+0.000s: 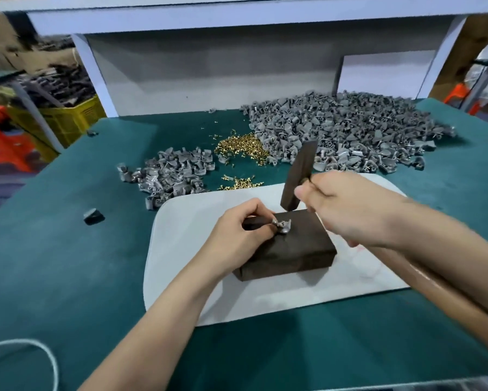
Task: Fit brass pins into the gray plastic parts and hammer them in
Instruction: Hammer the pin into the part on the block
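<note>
Far left of the dark rectangular block (293,249), a white cord (44,347) loops over the green table top (68,277). A lone dark gray piece (93,215) lies between cord and block. Behind the block to the left sits a small heap of gray plastic parts (172,176), which I take for finished ones. Straight behind the block lie loose brass pins (240,148) in two scatters.

My left hand (237,232) rests at the block's left end, fingertips pinching one gray plastic part (283,227) that sits on the block's top face. Whether a pin is seated in it I cannot tell; it is too small.

Just above the block's far right corner hangs the dark steel hammer head (297,176), clear of the part. My right hand (349,210) is wrapped round the glossy wooden handle (440,289), close under the head.

Behind the block to the right spreads the large heap of gray plastic parts (349,131), so I judge most of the job is left. The pinched part looks ready for its blow. My worry is that the left fingertips sit right beside the strike point. The block itself stands on a white mat (180,263).
</note>
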Demonstrator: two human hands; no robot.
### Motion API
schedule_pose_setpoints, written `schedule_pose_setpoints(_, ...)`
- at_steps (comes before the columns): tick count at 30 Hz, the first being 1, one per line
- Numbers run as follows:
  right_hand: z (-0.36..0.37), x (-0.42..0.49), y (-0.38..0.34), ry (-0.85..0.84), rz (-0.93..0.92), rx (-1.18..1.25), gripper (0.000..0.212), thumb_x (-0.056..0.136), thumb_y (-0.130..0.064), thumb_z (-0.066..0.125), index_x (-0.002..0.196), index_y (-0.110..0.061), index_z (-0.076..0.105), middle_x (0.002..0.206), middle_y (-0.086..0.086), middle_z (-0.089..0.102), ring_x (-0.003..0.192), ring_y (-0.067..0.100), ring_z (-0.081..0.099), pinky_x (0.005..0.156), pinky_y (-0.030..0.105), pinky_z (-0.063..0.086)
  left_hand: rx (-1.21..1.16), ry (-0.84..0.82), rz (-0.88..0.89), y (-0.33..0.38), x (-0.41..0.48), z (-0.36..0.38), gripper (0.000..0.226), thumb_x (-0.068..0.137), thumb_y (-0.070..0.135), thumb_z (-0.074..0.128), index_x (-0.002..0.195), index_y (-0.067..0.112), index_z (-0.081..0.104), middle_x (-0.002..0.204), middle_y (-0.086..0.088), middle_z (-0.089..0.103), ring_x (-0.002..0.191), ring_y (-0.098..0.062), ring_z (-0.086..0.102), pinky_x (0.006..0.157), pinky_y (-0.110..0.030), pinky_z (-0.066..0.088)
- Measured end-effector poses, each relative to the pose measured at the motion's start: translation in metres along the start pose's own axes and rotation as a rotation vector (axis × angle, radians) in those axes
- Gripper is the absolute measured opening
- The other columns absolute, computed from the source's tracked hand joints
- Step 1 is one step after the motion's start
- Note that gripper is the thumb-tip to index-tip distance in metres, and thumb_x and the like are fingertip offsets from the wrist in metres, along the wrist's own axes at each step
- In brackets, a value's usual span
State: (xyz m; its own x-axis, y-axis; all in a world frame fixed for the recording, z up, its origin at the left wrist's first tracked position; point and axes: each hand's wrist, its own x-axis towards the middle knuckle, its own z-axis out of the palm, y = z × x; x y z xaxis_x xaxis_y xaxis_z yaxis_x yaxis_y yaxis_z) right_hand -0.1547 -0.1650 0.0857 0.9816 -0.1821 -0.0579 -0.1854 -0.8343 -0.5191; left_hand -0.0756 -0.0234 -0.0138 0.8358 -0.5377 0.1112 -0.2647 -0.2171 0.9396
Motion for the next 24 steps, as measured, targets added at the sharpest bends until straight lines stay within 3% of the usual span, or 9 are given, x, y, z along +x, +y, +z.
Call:
schedule_pose_setpoints(6, 0.015, -0.002, -0.011, -0.008, 0.064, -0.130, 0.036, 0.103, -0.031, 0.031, 0.071, -0.017, 0.041, 0.066, -0.001, 0.042, 0.050, 0.010, 0.038, 0.039, 0.013, 0.037, -0.027, 0.001, 0.006, -0.004, 0.001, -0.002, 0.023, 0.083, 0.002, 0.067, 0.071, 0.020, 0.059, 0.089, -0.002, 0.071, 0.078, -0.012, 0.063, 0.077, -0.030, 0.049)
schedule_pose_setpoints(9, 0.012, -0.006, -0.011, 0.074, 0.074, -0.105, 0.038, 0.102, -0.032, 0.033, 0.067, -0.019, 0.039, 0.062, -0.002, 0.041, 0.050, 0.011, 0.038, 0.039, 0.014, 0.037, -0.045, 0.013, -0.003, -0.005, 0.001, -0.001, 0.026, 0.082, 0.003, 0.068, 0.067, 0.022, 0.059, 0.092, -0.006, 0.072, 0.087, -0.022, 0.066, 0.084, -0.037, 0.051)
schedule_pose_setpoints(13, 0.021, -0.010, -0.010, 0.056, 0.088, -0.138, 0.037, 0.102, -0.034, 0.032, 0.068, -0.020, 0.038, 0.066, -0.003, 0.045, 0.057, 0.015, 0.048, 0.048, 0.020, 0.036, -0.045, 0.027, -0.004, -0.007, 0.003, -0.001, 0.028, 0.080, 0.002, 0.069, 0.065, 0.023, 0.059, 0.089, -0.005, 0.072, 0.085, -0.019, 0.066, 0.085, -0.038, 0.052)
schedule_pose_setpoints(15, 0.021, -0.011, -0.007, 0.084, 0.086, -0.124, 0.037, 0.101, -0.033, 0.033, 0.067, -0.020, 0.038, 0.062, -0.004, 0.042, 0.051, 0.011, 0.042, 0.043, 0.017, 0.036, -0.061, 0.021, 0.006, -0.007, 0.001, -0.001, 0.027, 0.080, 0.002, 0.069, 0.064, 0.023, 0.060, 0.089, -0.005, 0.073, 0.086, -0.019, 0.067, 0.085, -0.038, 0.052)
schedule_pose_setpoints(17, 0.020, -0.011, -0.007, 0.153, 0.038, -0.124, 0.036, 0.100, -0.033, 0.035, 0.066, -0.021, 0.036, 0.061, -0.004, 0.042, 0.054, 0.017, 0.044, 0.048, 0.020, 0.037, -0.064, 0.026, 0.012, -0.007, 0.002, -0.002, 0.026, 0.079, 0.004, 0.070, 0.064, 0.022, 0.060, 0.090, -0.004, 0.073, 0.087, -0.021, 0.067, 0.086, -0.039, 0.052)
schedule_pose_setpoints(19, 0.024, -0.007, -0.009, 0.089, 0.052, -0.199, 0.035, 0.101, -0.034, 0.033, 0.069, -0.021, 0.037, 0.067, -0.001, 0.047, 0.061, 0.022, 0.052, 0.058, 0.027, 0.039, -0.063, 0.037, 0.012, -0.007, 0.004, -0.002, 0.025, 0.080, 0.004, 0.070, 0.065, 0.021, 0.060, 0.090, -0.006, 0.073, 0.088, -0.022, 0.067, 0.087, -0.041, 0.053)
schedule_pose_setpoints(21, 0.019, -0.001, -0.008, 0.013, 0.071, -0.230, 0.037, 0.102, -0.032, 0.032, 0.071, -0.015, 0.045, 0.057, 0.004, 0.049, 0.044, 0.019, 0.051, 0.046, 0.024, 0.041, -0.066, 0.030, 0.007, -0.008, 0.002, -0.001, 0.023, 0.080, 0.004, 0.070, 0.067, 0.020, 0.060, 0.091, -0.008, 0.072, 0.090, -0.024, 0.067, 0.087, -0.043, 0.052)
schedule_pose_setpoints(24, -0.006, 0.016, 0.003, 0.187, 0.026, 0.051, 0.039, 0.100, -0.032, 0.037, 0.070, -0.009, 0.046, 0.037, -0.001, 0.043, 0.030, 0.017, 0.042, 0.035, 0.023, 0.035, -0.011, 0.024, 0.044, -0.008, 0.001, -0.002, 0.022, 0.080, 0.007, 0.070, 0.069, 0.023, 0.059, 0.092, -0.002, 0.071, 0.090, -0.018, 0.065, 0.088, -0.038, 0.052)
